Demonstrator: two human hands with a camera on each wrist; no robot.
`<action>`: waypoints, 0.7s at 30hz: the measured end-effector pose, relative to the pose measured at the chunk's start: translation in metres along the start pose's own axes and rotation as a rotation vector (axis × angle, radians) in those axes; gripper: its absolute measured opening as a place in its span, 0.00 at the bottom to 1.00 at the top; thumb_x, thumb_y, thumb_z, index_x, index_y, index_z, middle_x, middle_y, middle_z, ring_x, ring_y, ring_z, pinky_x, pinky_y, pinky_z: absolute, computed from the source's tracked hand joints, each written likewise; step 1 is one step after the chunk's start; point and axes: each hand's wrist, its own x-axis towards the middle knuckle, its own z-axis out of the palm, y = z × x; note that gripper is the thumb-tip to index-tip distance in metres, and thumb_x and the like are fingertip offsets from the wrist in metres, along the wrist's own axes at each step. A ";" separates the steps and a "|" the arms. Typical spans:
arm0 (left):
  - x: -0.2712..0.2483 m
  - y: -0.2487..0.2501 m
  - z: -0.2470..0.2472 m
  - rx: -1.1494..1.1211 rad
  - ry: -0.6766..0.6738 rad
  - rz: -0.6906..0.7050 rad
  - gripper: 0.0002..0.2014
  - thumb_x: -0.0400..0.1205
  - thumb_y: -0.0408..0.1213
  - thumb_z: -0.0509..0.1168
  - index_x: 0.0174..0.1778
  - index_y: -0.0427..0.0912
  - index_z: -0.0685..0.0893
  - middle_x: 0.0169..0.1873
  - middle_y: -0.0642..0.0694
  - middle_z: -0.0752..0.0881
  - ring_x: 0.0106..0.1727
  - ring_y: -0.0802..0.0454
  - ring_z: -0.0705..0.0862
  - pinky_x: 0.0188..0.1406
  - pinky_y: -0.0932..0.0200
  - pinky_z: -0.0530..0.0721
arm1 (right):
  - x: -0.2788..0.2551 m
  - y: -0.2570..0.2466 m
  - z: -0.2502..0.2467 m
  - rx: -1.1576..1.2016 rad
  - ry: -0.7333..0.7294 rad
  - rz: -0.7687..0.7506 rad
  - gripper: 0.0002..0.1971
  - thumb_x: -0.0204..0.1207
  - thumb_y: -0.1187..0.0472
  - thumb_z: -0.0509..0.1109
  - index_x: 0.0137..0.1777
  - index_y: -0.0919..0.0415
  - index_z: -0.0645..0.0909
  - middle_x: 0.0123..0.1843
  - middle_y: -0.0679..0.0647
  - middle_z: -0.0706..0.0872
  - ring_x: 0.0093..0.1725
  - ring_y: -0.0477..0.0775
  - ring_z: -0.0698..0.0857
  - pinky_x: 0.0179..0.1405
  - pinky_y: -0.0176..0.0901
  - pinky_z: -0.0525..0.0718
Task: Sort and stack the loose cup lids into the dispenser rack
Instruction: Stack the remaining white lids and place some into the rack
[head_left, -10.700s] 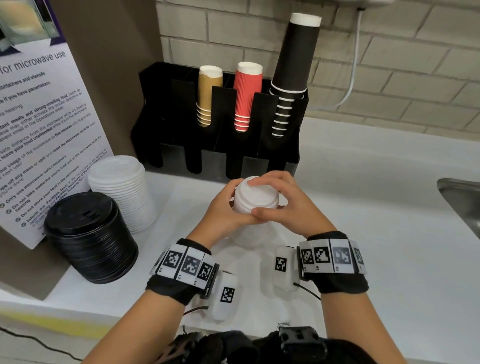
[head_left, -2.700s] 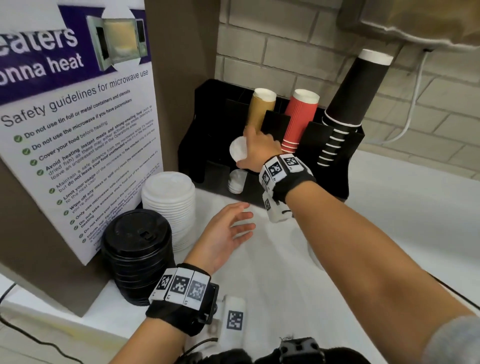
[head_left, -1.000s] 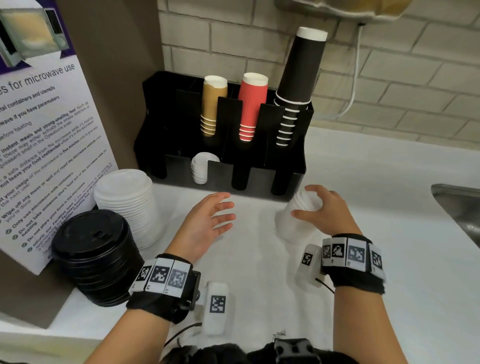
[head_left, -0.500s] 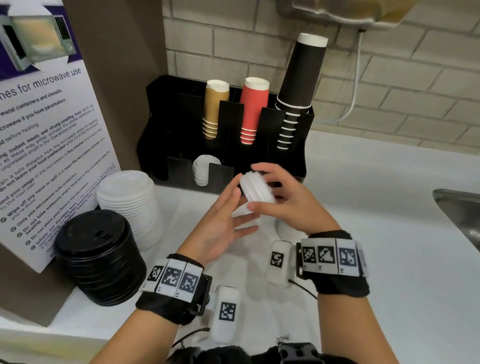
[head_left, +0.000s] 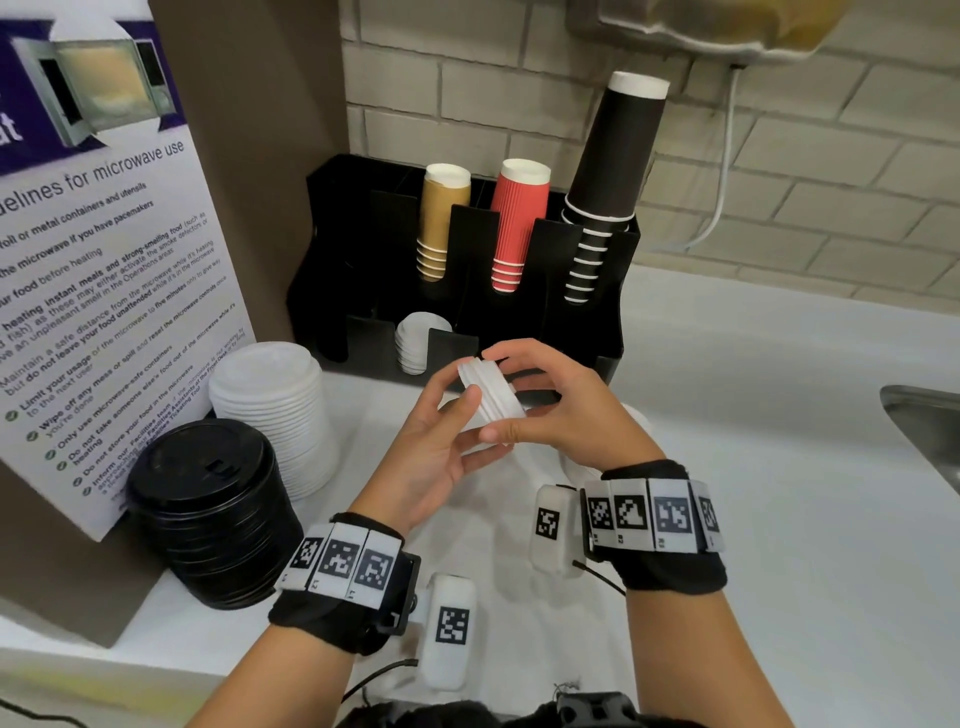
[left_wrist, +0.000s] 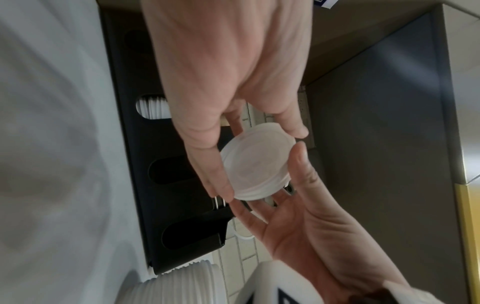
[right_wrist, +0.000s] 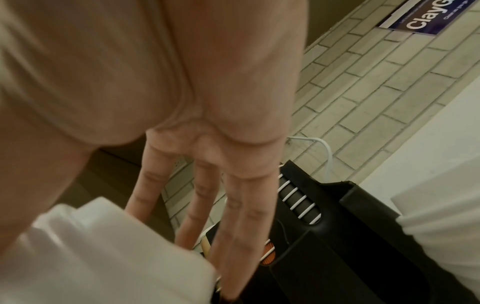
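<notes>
A person's right hand (head_left: 563, 410) pinches a small stack of white cup lids (head_left: 491, 392) between thumb and curled fingers, tilted on edge above the white counter (head_left: 779, 467), just near of the black dispenser rack (head_left: 587, 322). The left hand (head_left: 441, 441) stays loosely spread, its fingertips touching the stack's left face; in the left wrist view its thumb rests against the lid rim (left_wrist: 257, 166).

The rack's far row holds three upside-down cup stacks: tan paper cups (head_left: 441, 218) on the left, red ribbed cups (head_left: 519, 223) in the middle, tall black cups (head_left: 608, 171) on the right. In the near row, one slot below the tan cups holds small white lids on edge (head_left: 413, 343); the slots to its right look dark, contents not discernible.

Left of the hands, a stack of larger white lids (head_left: 270, 410) stands on the counter, with a stack of black lids (head_left: 208, 509) just nearer, both beside a microwave safety sign (head_left: 104, 260). A steel sink (head_left: 924, 415) edges in at far right.
</notes>
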 end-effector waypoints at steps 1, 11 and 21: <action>0.000 0.000 -0.001 -0.009 0.003 -0.004 0.28 0.76 0.49 0.68 0.73 0.52 0.74 0.60 0.44 0.88 0.63 0.41 0.87 0.55 0.47 0.88 | 0.000 0.001 0.000 0.013 -0.010 0.005 0.33 0.61 0.54 0.85 0.67 0.44 0.77 0.62 0.46 0.82 0.63 0.47 0.81 0.60 0.53 0.85; 0.002 0.003 -0.003 -0.036 -0.008 -0.048 0.32 0.71 0.50 0.70 0.73 0.52 0.75 0.62 0.41 0.87 0.60 0.40 0.88 0.52 0.48 0.89 | 0.002 0.008 -0.001 0.077 -0.083 0.027 0.32 0.63 0.57 0.84 0.65 0.37 0.75 0.63 0.43 0.82 0.65 0.44 0.81 0.60 0.52 0.86; 0.013 0.006 -0.020 -0.218 0.265 -0.077 0.21 0.81 0.52 0.64 0.69 0.49 0.78 0.67 0.40 0.81 0.64 0.41 0.85 0.55 0.49 0.88 | 0.075 -0.015 -0.011 -0.029 -0.037 -0.073 0.30 0.63 0.58 0.84 0.63 0.45 0.76 0.58 0.43 0.82 0.56 0.39 0.82 0.51 0.28 0.83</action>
